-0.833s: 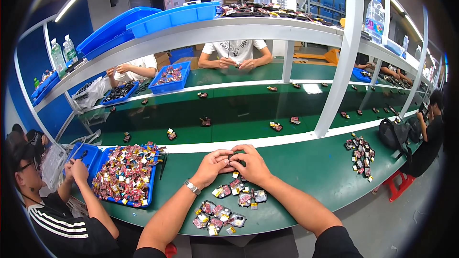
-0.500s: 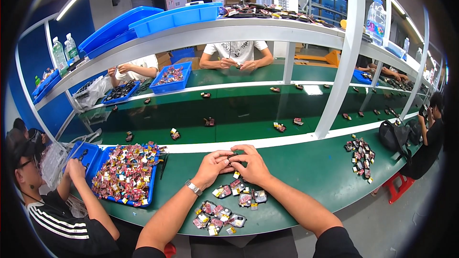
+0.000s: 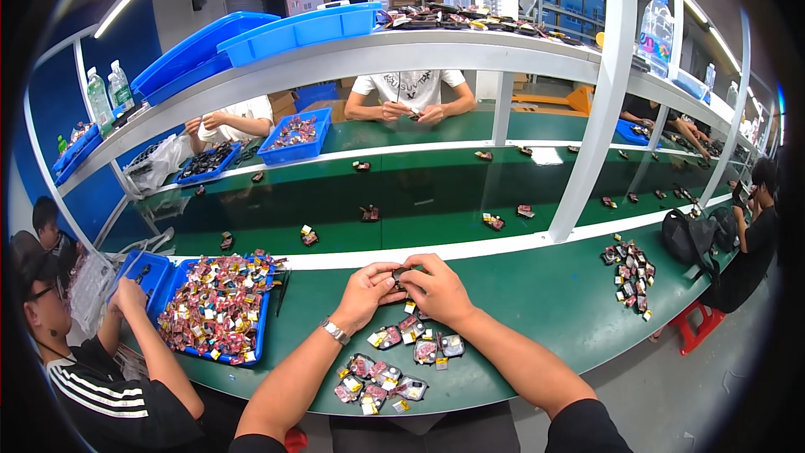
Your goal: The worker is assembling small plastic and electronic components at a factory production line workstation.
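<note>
Several electronic modules (image 3: 381, 377), black-cased with red, white and yellow parts, lie clustered near the front edge of the green worktable (image 3: 520, 319). A second cluster (image 3: 412, 331) of similar modules lies just beyond. Farther up, the left hand (image 3: 367, 292), a silver-coloured wristwatch (image 3: 335, 333) at its wrist, and the right hand (image 3: 438, 292) meet with bent fingers, both pinching one small dark part (image 3: 398, 275) between their fingertips; the fingers hide most of it. Leftward, a blue tray (image 3: 265, 316) is heaped with red, white and yellow pieces (image 3: 214, 306), a thin black tool (image 3: 283, 291) beside it; a seated co-worker (image 3: 109, 394) in a striped black shirt is left of the tray. Well apart on the right lies another group of modules (image 3: 635, 278). Past a white rail (image 3: 495, 245), more modules sit spaced along a green conveyor belt (image 3: 436, 226). On the far side, a person in a white T-shirt (image 3: 411, 88) handles something small. Blue trays (image 3: 302, 33) stand on a shelf (image 3: 470, 52) above the belt.
</note>
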Motion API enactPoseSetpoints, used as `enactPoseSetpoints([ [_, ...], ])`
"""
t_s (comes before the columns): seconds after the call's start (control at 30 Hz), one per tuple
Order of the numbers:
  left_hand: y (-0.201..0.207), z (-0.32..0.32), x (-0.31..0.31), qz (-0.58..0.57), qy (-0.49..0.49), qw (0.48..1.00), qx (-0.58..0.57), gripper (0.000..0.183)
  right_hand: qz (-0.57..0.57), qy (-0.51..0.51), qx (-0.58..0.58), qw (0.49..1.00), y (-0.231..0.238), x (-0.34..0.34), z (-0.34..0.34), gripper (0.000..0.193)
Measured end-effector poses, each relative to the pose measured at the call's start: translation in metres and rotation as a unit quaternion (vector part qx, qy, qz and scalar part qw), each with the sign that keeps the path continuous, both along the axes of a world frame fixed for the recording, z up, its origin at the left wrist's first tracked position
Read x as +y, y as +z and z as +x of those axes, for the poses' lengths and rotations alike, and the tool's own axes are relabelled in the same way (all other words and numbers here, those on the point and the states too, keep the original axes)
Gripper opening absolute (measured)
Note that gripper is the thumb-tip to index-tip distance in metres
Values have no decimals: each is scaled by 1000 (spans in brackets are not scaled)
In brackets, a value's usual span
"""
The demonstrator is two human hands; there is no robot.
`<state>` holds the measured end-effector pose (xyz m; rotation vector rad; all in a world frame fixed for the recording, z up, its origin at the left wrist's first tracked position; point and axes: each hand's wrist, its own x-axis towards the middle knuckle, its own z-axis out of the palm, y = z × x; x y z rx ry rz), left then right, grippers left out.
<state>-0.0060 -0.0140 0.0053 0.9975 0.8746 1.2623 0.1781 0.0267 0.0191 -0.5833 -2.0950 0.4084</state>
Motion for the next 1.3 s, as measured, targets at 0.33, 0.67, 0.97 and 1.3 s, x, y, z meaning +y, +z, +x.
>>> enactPoseSetpoints([
  [0.33, -1, 0, 1, -4, -6, 1000, -7, 27, 105, -51, -19, 993, -4, -2, -7, 17],
  [0.67, -6, 1, 2, -8, 23, 1000, 2, 26, 55, -82, 18, 995, -10, -5, -15, 15],
  [0.97, -7, 1, 2, 13, 31, 999, 19, 28, 46, -80, 22, 996, -5, -8, -16, 14],
  [1.3, -6, 8, 3, 0, 33, 999, 2, 25, 33, -96, 34, 994, -13, -6, -15, 16],
])
